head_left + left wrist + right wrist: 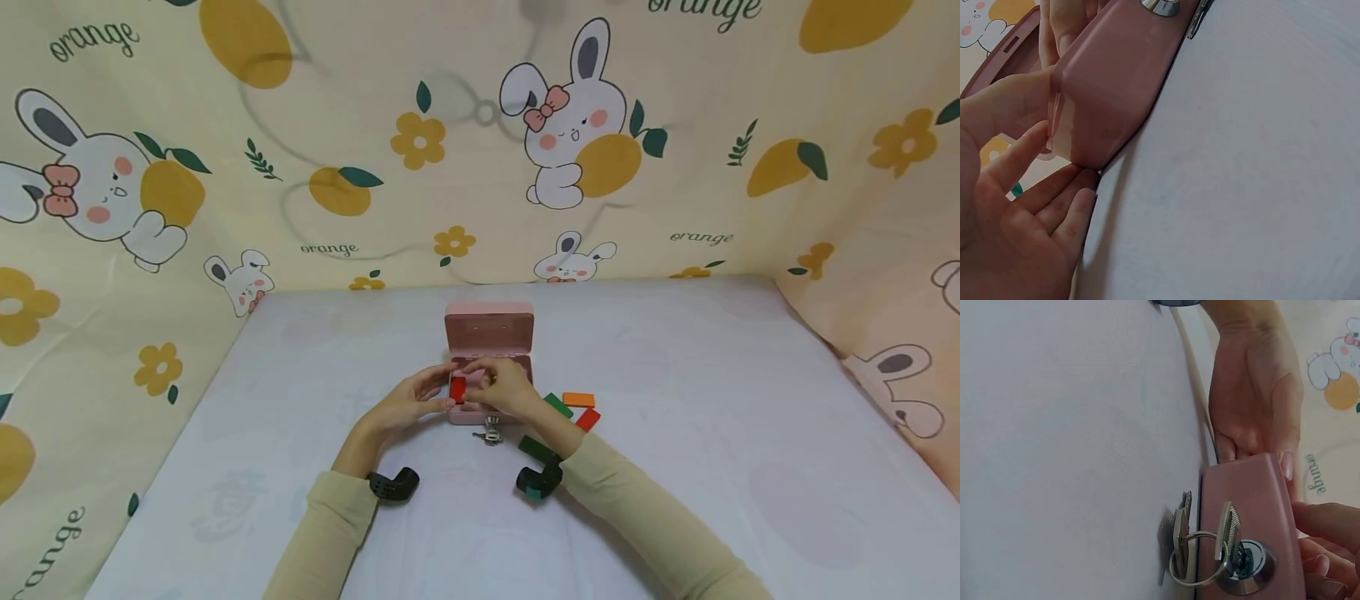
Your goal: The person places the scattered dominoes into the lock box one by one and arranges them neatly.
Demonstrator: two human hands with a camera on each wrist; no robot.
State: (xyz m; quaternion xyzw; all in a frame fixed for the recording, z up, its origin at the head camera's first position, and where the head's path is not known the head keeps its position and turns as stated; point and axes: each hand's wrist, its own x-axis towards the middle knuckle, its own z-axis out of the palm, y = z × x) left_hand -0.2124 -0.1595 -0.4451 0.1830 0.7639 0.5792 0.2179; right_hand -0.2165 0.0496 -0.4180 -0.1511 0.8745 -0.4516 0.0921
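Observation:
A small pink metal lockable box [489,417] stands on the table with its lid [489,332] raised. My left hand [408,404] grips its left side, thumb at the front corner and fingers by the rim. Along the inside left wall lies a red block [457,390]. Over the opening, my right hand [506,389] reaches in with bent fingers, the tips right beside the red block; I cannot tell whether they pinch anything. In the right wrist view, a key [1229,531] sits in the front lock [1249,569], with a ring [1175,569] hanging from it.
Right of the box lie loose blocks: an orange one [578,400], a red one [588,419], a green one [557,406] and a dark green one [537,450] by the right wrist. A patterned cloth [480,167] rises behind the white table [712,400].

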